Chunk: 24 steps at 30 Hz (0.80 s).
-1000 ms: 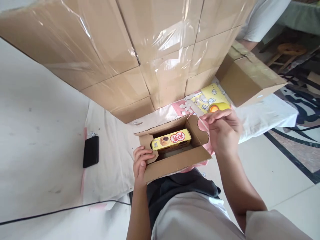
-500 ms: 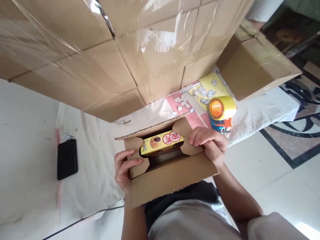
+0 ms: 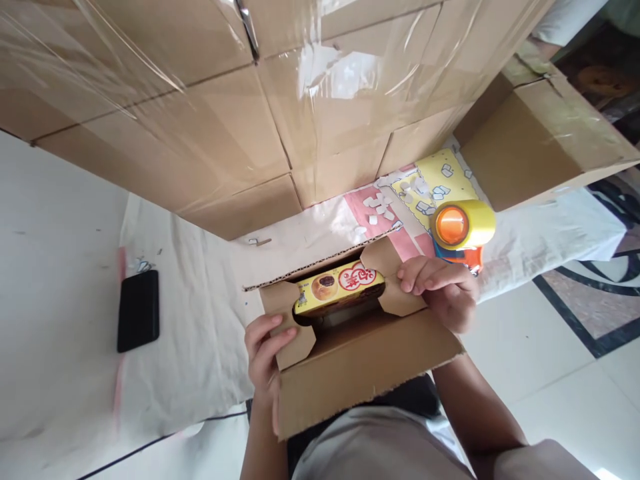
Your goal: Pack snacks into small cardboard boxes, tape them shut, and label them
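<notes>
A small cardboard box [image 3: 370, 373] is held tilted in front of my body, its two long flaps spread and its short end flaps folded inward. Inside, against the far wall, lies a yellow printed food carton [image 3: 335, 287] with red characters and a picture of a round pastry. My left hand [image 3: 267, 350] grips the left end, with fingers over the notched flap and the thumb out of sight. At the other end, my right hand [image 3: 443, 290] has its fingers closed on the right end flap [image 3: 403, 303].
Large stacked cardboard boxes [image 3: 210, 153] wrapped in clear film rise at the back. A roll of yellow tape [image 3: 475, 223] lies on a tape dispenser [image 3: 473, 257] to the right, near another carton [image 3: 520, 147]. A black phone-like slab [image 3: 139, 311] rests on the cloth-covered surface [image 3: 195, 333] at left.
The view has shifted, so most things appear a little further right. Both hands still hold the cardboard box, and the yellow carton remains inside it.
</notes>
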Each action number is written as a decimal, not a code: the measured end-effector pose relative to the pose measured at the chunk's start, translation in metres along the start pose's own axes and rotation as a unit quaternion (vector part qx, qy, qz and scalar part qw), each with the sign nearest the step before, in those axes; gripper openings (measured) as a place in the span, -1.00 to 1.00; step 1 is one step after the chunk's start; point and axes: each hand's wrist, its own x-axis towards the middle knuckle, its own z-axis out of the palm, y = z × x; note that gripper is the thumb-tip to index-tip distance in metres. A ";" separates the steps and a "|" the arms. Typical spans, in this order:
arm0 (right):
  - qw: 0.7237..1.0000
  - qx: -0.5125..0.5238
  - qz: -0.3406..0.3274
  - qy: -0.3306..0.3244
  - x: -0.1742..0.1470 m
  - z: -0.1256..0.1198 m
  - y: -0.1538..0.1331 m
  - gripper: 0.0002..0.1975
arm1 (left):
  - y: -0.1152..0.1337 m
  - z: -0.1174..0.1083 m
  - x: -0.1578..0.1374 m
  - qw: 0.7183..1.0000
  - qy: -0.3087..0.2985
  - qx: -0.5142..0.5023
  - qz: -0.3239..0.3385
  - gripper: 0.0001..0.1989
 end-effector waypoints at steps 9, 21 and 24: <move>0.995 -0.083 -0.009 0.046 -0.013 0.003 -0.001 -0.70 | 0.025 0.005 0.012 0.995 0.036 -0.089 0.002 -0.44; 0.971 -0.175 0.134 -0.093 -0.020 -0.010 -0.009 -0.63 | 0.054 -0.017 0.042 0.987 -0.142 0.066 -0.028 -0.35; 0.971 -0.183 0.133 -0.077 -0.020 -0.009 -0.012 -0.66 | 0.056 -0.014 0.054 0.962 -0.162 0.193 0.103 -0.42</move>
